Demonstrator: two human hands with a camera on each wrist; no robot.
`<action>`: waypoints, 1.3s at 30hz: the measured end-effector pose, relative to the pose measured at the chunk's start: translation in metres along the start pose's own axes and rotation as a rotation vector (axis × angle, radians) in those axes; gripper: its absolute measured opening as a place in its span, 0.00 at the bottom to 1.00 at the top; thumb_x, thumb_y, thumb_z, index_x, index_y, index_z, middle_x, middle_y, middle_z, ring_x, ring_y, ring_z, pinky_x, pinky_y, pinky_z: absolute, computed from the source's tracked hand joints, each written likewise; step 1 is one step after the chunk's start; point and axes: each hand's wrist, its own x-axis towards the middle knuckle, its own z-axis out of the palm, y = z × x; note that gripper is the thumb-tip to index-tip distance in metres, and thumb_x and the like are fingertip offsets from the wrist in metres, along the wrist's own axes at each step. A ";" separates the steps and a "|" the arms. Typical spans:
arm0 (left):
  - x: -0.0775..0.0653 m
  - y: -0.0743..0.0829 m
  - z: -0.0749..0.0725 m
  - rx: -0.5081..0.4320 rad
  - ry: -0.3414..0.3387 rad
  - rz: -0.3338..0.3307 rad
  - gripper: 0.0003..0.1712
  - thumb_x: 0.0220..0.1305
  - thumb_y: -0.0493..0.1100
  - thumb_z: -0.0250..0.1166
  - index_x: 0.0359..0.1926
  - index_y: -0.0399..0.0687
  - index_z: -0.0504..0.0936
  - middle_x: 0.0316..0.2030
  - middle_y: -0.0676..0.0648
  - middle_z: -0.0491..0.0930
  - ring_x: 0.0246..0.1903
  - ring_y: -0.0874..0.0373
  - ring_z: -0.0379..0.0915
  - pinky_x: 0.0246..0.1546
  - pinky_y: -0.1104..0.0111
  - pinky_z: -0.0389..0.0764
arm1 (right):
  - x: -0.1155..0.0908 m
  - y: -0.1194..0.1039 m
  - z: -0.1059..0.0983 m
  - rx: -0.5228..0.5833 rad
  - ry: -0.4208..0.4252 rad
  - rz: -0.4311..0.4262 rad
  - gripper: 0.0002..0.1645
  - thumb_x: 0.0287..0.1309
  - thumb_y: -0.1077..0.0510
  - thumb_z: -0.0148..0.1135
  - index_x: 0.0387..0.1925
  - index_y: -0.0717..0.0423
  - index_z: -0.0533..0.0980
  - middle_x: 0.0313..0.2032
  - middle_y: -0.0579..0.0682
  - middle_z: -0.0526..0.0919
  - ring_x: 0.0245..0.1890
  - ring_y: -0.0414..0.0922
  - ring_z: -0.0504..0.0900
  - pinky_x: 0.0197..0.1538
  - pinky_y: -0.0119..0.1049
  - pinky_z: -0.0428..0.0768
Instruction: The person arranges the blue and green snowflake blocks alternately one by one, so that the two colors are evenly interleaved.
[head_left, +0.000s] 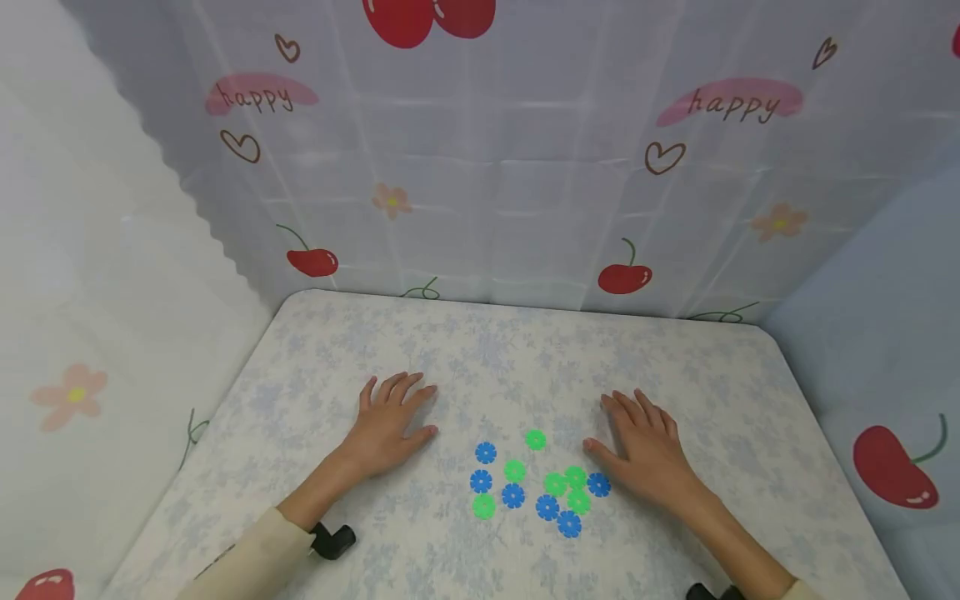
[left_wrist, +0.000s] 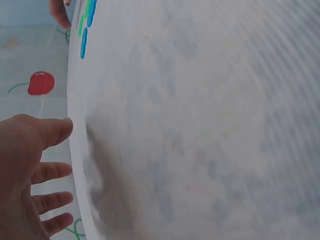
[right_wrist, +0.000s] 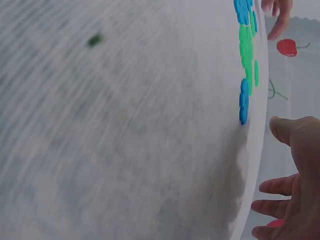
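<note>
Several flat, notched plastic discs, some blue [head_left: 569, 524] and some green [head_left: 536, 440], lie scattered on the table between my two hands. To the left of them is my left hand [head_left: 386, 429], fingers spread and holding nothing. My right hand [head_left: 645, 450] is on the other side, its fingers loosely extended and nothing in it. The rightmost blue disc [head_left: 598, 485] lies close beside my right thumb. In the right wrist view the discs show nearly edge-on, with a blue one [right_wrist: 243, 102] nearest that hand. The left wrist view catches a blue disc [left_wrist: 83, 44] beyond my left thumb.
The table [head_left: 480, 358] has a pale floral cover and rounded far corners. A curtain [head_left: 480, 217] printed with cherries, hearts and "happy" hangs behind it, with pale sheets at both sides. A black wrist mount [head_left: 333, 542] sits at my left sleeve.
</note>
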 end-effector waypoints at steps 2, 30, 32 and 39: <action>0.002 0.006 0.000 -0.011 -0.007 0.016 0.38 0.73 0.60 0.70 0.78 0.57 0.73 0.80 0.43 0.67 0.80 0.38 0.58 0.78 0.29 0.48 | 0.001 -0.006 0.000 0.027 0.009 -0.021 0.46 0.70 0.34 0.67 0.77 0.56 0.69 0.77 0.64 0.70 0.82 0.70 0.56 0.74 0.75 0.55; 0.019 0.062 0.019 -0.181 -0.135 0.198 0.13 0.69 0.52 0.76 0.52 0.61 0.89 0.50 0.57 0.84 0.52 0.57 0.75 0.64 0.49 0.71 | 0.034 -0.063 0.028 0.162 -0.036 -0.225 0.13 0.64 0.54 0.77 0.49 0.47 0.87 0.46 0.45 0.88 0.48 0.44 0.80 0.54 0.48 0.82; 0.019 0.063 0.020 -0.180 -0.132 0.201 0.13 0.68 0.52 0.76 0.51 0.62 0.88 0.49 0.57 0.83 0.52 0.57 0.76 0.66 0.47 0.69 | 0.035 -0.064 0.029 0.151 -0.039 -0.221 0.12 0.63 0.54 0.78 0.47 0.46 0.86 0.44 0.44 0.87 0.47 0.43 0.79 0.53 0.46 0.82; 0.020 0.063 0.020 -0.192 -0.140 0.199 0.10 0.68 0.51 0.77 0.48 0.62 0.87 0.48 0.58 0.82 0.51 0.57 0.75 0.68 0.44 0.68 | 0.039 -0.069 0.027 0.134 -0.068 -0.186 0.11 0.62 0.54 0.79 0.44 0.47 0.85 0.41 0.43 0.85 0.44 0.41 0.75 0.49 0.42 0.80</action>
